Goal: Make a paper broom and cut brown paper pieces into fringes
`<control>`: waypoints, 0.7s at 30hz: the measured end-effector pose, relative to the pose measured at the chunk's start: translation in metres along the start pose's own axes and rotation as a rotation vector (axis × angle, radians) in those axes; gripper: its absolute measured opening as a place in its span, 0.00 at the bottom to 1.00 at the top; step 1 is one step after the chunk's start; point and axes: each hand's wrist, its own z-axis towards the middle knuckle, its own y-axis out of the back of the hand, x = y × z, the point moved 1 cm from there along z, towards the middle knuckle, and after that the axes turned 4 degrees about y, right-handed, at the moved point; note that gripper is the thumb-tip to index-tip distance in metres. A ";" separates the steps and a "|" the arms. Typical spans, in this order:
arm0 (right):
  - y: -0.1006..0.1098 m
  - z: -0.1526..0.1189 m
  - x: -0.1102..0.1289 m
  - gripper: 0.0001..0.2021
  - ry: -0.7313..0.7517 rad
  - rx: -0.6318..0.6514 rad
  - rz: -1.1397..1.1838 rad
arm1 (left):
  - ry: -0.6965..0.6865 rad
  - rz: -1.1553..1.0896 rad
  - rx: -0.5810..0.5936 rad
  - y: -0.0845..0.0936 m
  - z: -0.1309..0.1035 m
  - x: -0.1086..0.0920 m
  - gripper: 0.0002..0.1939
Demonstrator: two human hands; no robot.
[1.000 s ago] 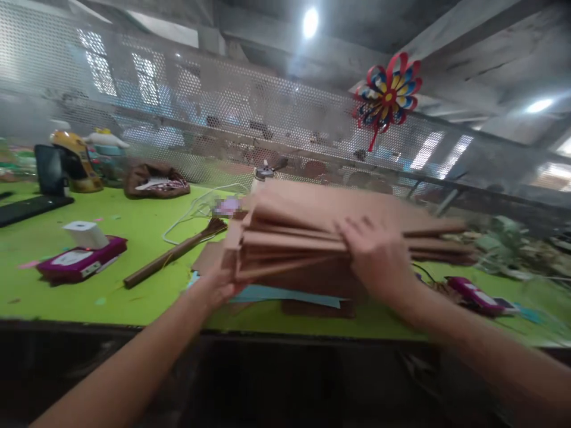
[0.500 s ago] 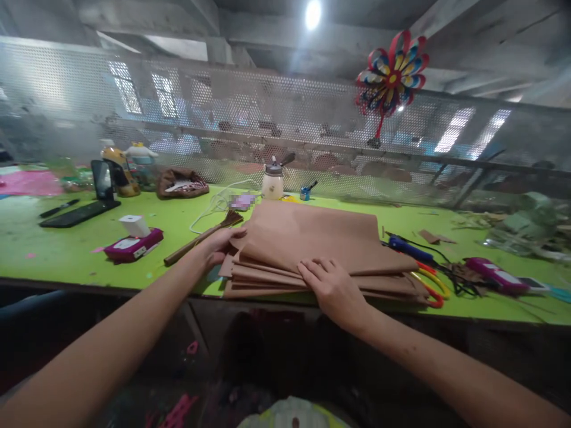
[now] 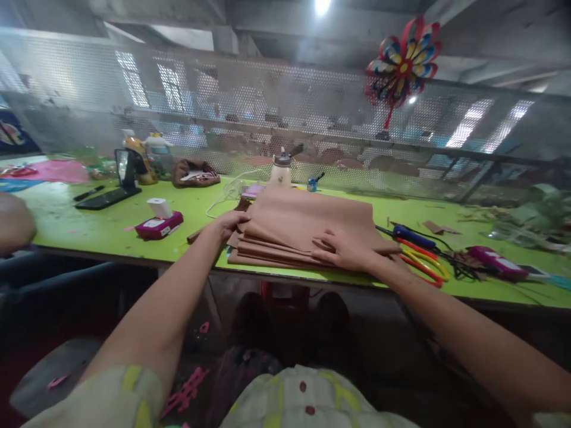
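Observation:
A stack of folded brown paper (image 3: 307, 217) lies near the front edge of the green table, its layers fanned a little at the near side. My left hand (image 3: 231, 222) grips the stack at its left edge, the fingertips partly hidden by paper. Across the front part of the top sheet, my right hand (image 3: 342, 249) rests with fingers spread and palm down. Just behind my left hand, a brown brush (image 3: 243, 204) shows in part. Scissors with red and yellow handles (image 3: 426, 261) stick out from the right side of the stack.
A purple box with a white charger (image 3: 159, 224) and a phone on a stand (image 3: 125, 169) are to the left. Behind the paper stands a bottle (image 3: 281, 170). A blue-handled tool (image 3: 414, 236) and a second purple box (image 3: 497, 263) lie right. Mesh (image 3: 250, 113) closes the back.
My right hand has shifted off the near edge onto the top sheet, its fingers now more spread. My left hand stays at the left edge. The view has tilted down and turned slightly left.

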 end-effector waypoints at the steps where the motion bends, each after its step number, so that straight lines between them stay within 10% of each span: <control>1: -0.004 0.002 0.000 0.25 -0.006 0.015 -0.003 | 0.021 0.015 -0.006 0.001 0.001 0.002 0.10; 21: -0.018 -0.009 0.007 0.15 0.106 -0.062 0.103 | 0.027 -0.003 0.007 0.013 0.009 0.006 0.03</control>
